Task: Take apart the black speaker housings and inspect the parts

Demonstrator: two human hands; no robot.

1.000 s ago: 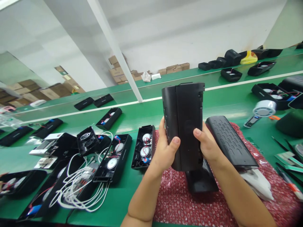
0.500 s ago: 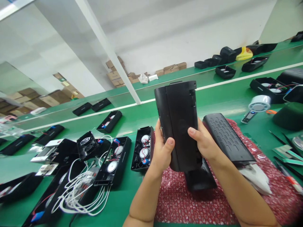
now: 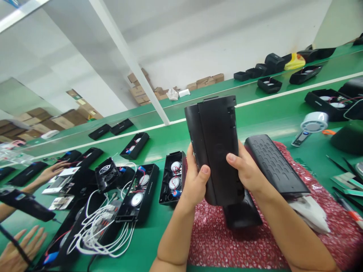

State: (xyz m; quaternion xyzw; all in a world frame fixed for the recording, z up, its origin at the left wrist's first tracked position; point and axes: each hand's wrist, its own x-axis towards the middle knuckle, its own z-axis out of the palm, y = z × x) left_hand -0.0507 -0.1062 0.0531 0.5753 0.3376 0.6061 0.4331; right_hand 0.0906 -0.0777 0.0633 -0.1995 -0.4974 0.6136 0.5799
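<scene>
Held up in front of me is a black plastic speaker housing point(image 3: 219, 147), with a seam running down its length and notches along its right edge. My left hand point(image 3: 195, 175) grips its left side, thumb on the near face. On the other side my right hand point(image 3: 248, 168) closes around it, thumb also laid on the face. Below it, another black housing piece point(image 3: 244, 215) lies on the red bubble wrap point(image 3: 215, 241), partly hidden. A black cover with a scale-like pattern point(image 3: 275, 162) rests to the right of my right hand.
To the left lie open housings with round speakers point(image 3: 172, 177) and a bundle of white cables point(image 3: 99, 226). At the far left a co-worker's hands point(image 3: 25, 245) reach in, near a black handheld tool point(image 3: 27, 204). A small fan point(image 3: 313, 122) and tweezers point(image 3: 337, 166) sit at right.
A co-worker's hands and a black tool have come into view at the left, and another black housing shows on the line there. My grip on the housing looks nearly unchanged.
</scene>
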